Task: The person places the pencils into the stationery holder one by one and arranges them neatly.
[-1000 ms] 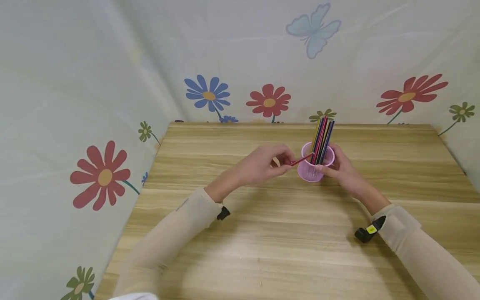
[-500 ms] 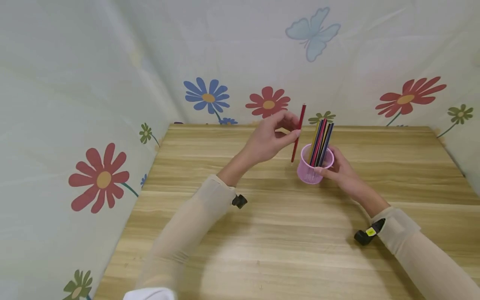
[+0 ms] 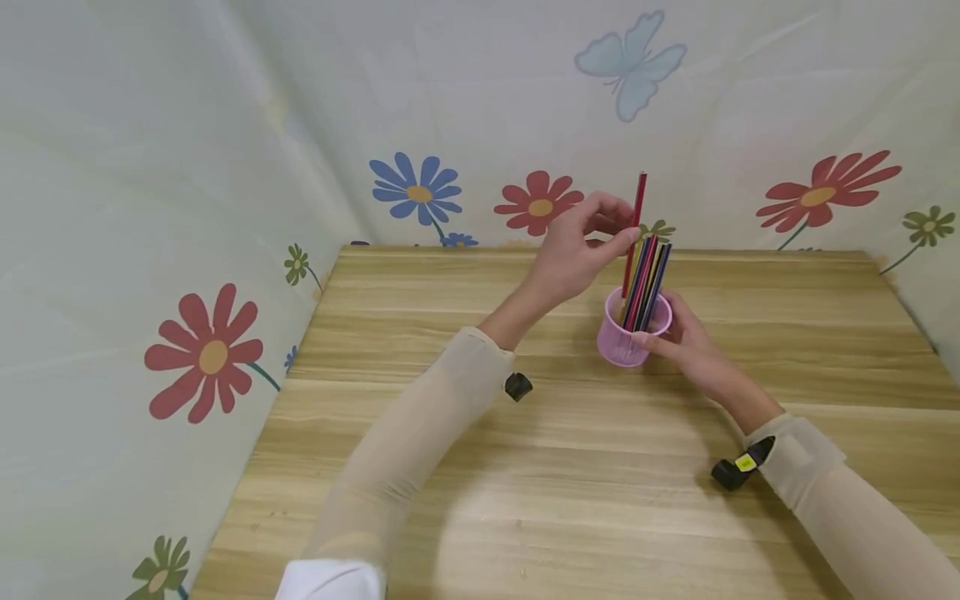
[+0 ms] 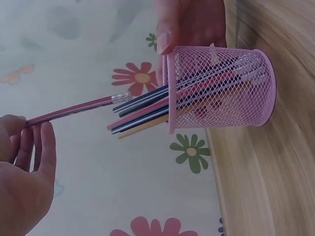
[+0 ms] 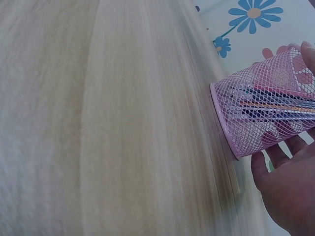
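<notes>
A red-and-black pencil [image 3: 640,198] is pinched near its upper end between the thumb and fingers of my left hand [image 3: 573,254]. It stands nearly upright, its lower end over the rim of a pink mesh pencil cup [image 3: 618,348]. The left wrist view shows this pencil's silver ferrule [image 4: 120,98] facing the cup, close to the tops of the pencils inside. Several pencils [image 3: 647,283] in red, black, blue and yellow lean together in the cup. My right hand [image 3: 697,354] grips the cup from its right side, thumb at the rim, with the base close to the tabletop.
The wood-grain table [image 3: 585,500] runs back to a pale flowered curtain [image 3: 465,83], which also rises along the left side. Black wrist cameras, such as the right one [image 3: 731,473], stick out beneath both sleeves.
My left hand has drawn the pencil up from a low slant at the cup's left, turned it nearly upright and carried it right, over the rim. The right hand and cup have stayed put.
</notes>
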A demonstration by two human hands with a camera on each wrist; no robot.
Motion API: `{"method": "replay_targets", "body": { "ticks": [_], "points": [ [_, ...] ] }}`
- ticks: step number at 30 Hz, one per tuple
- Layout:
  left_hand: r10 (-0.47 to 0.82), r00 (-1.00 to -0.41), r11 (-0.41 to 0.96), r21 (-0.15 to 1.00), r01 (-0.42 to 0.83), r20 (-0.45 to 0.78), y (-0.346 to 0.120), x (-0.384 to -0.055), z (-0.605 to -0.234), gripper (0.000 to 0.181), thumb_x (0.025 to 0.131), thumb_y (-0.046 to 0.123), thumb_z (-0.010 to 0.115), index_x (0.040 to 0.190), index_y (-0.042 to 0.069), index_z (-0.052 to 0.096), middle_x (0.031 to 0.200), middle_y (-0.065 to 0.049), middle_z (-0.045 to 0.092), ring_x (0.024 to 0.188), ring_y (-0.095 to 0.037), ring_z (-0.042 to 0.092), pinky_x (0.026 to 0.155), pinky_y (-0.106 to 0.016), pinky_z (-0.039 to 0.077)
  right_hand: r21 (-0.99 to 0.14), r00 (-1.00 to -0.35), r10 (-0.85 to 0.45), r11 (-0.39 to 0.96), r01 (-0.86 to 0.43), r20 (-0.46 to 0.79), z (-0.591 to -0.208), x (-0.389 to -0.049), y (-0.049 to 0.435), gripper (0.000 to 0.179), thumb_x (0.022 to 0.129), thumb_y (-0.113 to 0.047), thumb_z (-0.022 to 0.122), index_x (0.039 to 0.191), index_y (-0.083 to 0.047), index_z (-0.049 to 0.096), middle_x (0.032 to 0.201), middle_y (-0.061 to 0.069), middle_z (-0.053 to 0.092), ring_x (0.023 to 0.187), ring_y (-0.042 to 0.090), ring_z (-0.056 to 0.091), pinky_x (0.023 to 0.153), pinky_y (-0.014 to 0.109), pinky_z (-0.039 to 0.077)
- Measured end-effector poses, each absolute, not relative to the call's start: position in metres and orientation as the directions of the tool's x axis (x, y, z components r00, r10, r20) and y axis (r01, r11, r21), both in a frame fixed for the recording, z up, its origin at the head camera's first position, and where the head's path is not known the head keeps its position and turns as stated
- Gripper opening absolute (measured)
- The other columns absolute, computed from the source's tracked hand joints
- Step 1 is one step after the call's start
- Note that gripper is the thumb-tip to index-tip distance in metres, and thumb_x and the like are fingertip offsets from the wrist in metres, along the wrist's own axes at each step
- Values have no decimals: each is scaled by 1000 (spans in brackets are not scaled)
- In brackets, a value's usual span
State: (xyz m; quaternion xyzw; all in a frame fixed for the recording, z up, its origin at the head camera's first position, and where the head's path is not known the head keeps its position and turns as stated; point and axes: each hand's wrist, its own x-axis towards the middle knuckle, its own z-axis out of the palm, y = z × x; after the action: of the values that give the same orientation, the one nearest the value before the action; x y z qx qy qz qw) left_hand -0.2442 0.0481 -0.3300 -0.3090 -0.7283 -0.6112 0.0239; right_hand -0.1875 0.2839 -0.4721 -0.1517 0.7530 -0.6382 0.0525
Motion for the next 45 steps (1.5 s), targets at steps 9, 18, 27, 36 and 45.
{"method": "replay_targets", "body": {
  "ticks": [9, 18, 27, 36, 45],
  "points": [
    [430, -821, 87, 888, 451, 376, 58, -248, -342, 23, 102, 15, 73, 123, 9, 65, 114, -3, 67, 101, -14, 70, 87, -24, 59, -980, -947, -304, 133, -147, 101, -472, -188, 284, 67, 103, -9, 69, 160, -16, 34, 151, 12, 50, 134, 13, 53, 103, 18, 45],
    [435, -825, 103, 891, 443, 360, 62, -252, -355, 22, 102, 14, 73, 122, 7, 66, 114, -4, 69, 100, -16, 70, 91, -23, 57, -979, -946, -306, 135, -152, 105, -473, -188, 284, 67, 104, -9, 69, 160, -15, 34, 150, 12, 51, 133, 13, 53, 103, 19, 46],
    [444, -842, 150, 901, 406, 305, 71, -250, -372, 20, 102, 16, 73, 121, 12, 66, 112, 1, 68, 101, -10, 68, 91, -20, 55, -977, -948, -301, 147, -152, 102, -476, -186, 284, 71, 104, -10, 68, 163, -15, 29, 155, 19, 46, 136, 14, 51, 104, 17, 45],
    [461, -832, 173, 889, 425, 308, 78, -246, -379, 19, 102, 13, 73, 119, 10, 65, 111, 0, 69, 100, -8, 68, 89, -18, 55, -976, -946, -299, 133, -170, 124, -477, -186, 285, 70, 104, -8, 67, 163, -15, 30, 155, 20, 47, 134, 13, 53, 104, 18, 46],
    [464, -839, 195, 890, 411, 286, 76, -247, -386, 19, 102, 15, 73, 119, 11, 66, 112, 1, 69, 99, -9, 68, 87, -19, 56, -976, -948, -290, 135, -174, 129, -476, -188, 283, 70, 104, -7, 67, 163, -13, 29, 155, 23, 46, 132, 13, 54, 103, 18, 46]
  ]
}}
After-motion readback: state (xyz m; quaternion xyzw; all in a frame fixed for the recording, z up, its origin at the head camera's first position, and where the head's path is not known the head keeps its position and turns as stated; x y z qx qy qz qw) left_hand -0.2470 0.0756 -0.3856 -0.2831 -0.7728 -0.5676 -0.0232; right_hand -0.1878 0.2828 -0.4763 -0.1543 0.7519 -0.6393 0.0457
